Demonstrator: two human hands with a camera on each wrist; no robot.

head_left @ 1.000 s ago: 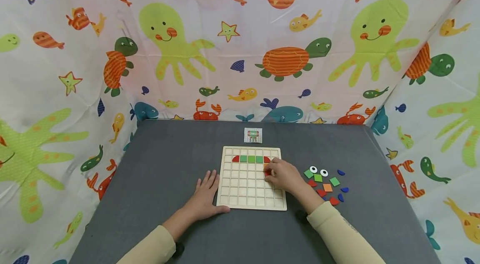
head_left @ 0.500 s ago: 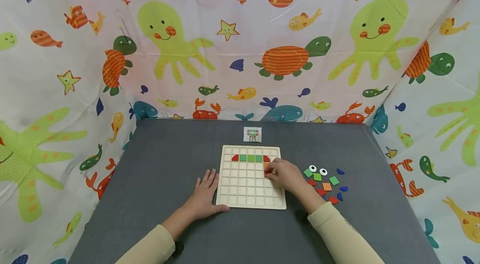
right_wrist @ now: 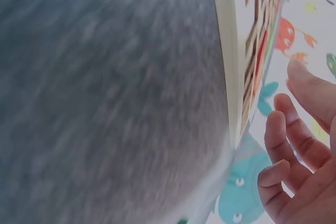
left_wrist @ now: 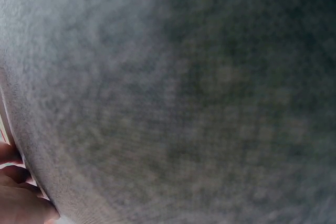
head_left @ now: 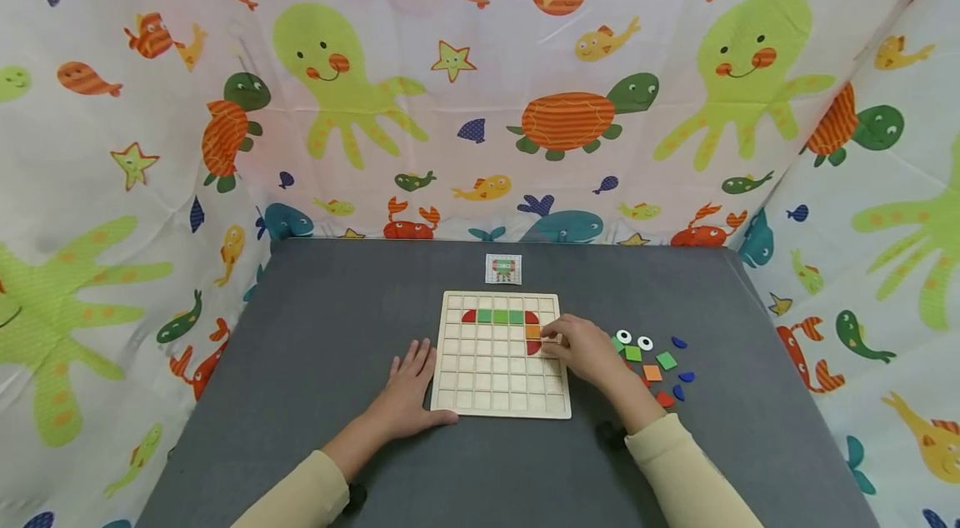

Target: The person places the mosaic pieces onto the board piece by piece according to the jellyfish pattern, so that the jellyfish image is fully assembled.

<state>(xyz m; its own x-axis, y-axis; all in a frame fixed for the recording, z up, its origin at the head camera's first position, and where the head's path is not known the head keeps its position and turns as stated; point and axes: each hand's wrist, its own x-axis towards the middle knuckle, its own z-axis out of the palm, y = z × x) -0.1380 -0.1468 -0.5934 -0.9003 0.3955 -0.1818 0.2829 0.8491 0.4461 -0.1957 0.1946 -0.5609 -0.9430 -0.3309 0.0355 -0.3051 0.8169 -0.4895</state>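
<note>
A pale wooden grid board (head_left: 483, 382) lies on the grey cloth, also seen edge-on in the right wrist view. In its second row three green squares (head_left: 500, 317) sit between a red rounded piece (head_left: 469, 316) at left and another at right. Below the right one come an orange square (head_left: 532, 331) and a red rounded piece (head_left: 534, 347). My right hand (head_left: 588, 351) hovers over the board's right edge, thumb and loosely bent fingers (right_wrist: 275, 129) apart with nothing between them. Spread out flat, my left hand (head_left: 408, 391) touches the board's left side.
Right of the board lie loose pieces: green squares (head_left: 667, 361), an orange square (head_left: 652, 373), blue rounded pieces (head_left: 686, 377), red ones (head_left: 665, 399) and two white rings (head_left: 645, 342). A small picture card (head_left: 503, 269) lies behind the board. A sea-animal printed curtain (head_left: 420, 95) surrounds the table.
My right hand has let go of the red rounded piece, which stays in its cell below the orange square, and has drawn back slightly to the right. The left hand stays put.
</note>
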